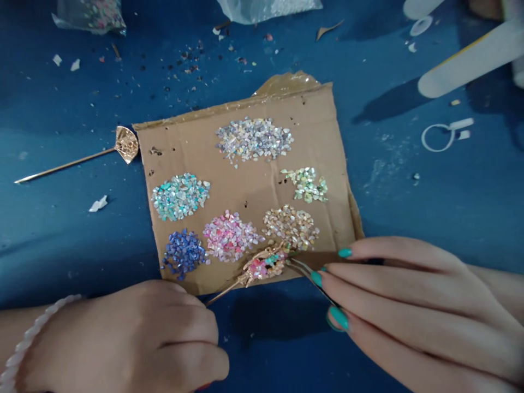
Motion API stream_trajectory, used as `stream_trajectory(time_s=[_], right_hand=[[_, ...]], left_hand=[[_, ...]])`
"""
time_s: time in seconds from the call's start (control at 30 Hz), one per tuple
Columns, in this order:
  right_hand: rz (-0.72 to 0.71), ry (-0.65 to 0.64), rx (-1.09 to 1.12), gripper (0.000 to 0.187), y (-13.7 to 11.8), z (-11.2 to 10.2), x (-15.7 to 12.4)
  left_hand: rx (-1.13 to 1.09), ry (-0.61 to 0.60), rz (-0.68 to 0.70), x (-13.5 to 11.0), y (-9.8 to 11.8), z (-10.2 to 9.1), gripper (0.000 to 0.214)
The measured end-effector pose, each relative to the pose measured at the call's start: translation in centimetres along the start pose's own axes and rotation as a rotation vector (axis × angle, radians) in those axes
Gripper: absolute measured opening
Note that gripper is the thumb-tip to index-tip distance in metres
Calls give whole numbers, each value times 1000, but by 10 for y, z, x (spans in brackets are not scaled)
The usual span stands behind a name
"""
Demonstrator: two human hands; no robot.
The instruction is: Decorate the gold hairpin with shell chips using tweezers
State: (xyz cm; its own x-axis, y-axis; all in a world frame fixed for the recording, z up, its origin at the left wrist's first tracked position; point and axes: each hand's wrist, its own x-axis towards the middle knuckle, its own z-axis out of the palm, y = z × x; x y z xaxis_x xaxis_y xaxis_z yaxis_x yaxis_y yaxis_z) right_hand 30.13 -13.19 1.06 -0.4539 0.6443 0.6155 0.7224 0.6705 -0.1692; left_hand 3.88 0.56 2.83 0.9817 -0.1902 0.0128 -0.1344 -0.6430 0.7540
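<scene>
My left hand (135,333) is closed around the stem of a gold fan-shaped hairpin (262,266), whose head is partly filled with pink and teal chips. My right hand (409,305), with teal nails, pinches thin metal tweezers (305,271) whose tips touch the hairpin head. Both meet over the near edge of a brown cardboard sheet (245,185). On the sheet lie several small heaps of shell chips: silver (254,139), teal (180,196), blue (184,252), pink (231,236), beige (291,225) and pale green (306,184).
A second gold fan hairpin (123,146) lies left of the cardboard on the blue tabletop (429,207). Plastic bags (92,13) sit at the far edge, with scattered crumbs nearby. At the right are a white ring (439,136) and a white stick (466,63).
</scene>
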Motion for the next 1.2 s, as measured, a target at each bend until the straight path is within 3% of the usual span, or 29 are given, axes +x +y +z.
stream_trajectory(time_s=[0.17, 0.23, 0.53, 0.67, 0.97, 1.2], right_hand=[[81, 20, -11, 27, -3, 1, 0], [-40, 46, 15, 23, 0, 2, -1], [-84, 75, 20, 20, 5, 4, 0], [133, 102, 4, 24, -9, 4, -3], [360, 160, 36, 30, -24, 6, -3], [385, 189, 68, 29, -25, 5, 3]], left_hand=[[-53, -35, 1, 6, 1, -8, 29], [-70, -35, 3, 7, 2, -9, 29], [-59, -72, 3, 12, 3, -13, 28], [-69, -79, 20, 13, 3, -13, 30], [-56, -67, 17, 11, 2, -10, 30], [-68, -72, 15, 11, 1, -11, 25]])
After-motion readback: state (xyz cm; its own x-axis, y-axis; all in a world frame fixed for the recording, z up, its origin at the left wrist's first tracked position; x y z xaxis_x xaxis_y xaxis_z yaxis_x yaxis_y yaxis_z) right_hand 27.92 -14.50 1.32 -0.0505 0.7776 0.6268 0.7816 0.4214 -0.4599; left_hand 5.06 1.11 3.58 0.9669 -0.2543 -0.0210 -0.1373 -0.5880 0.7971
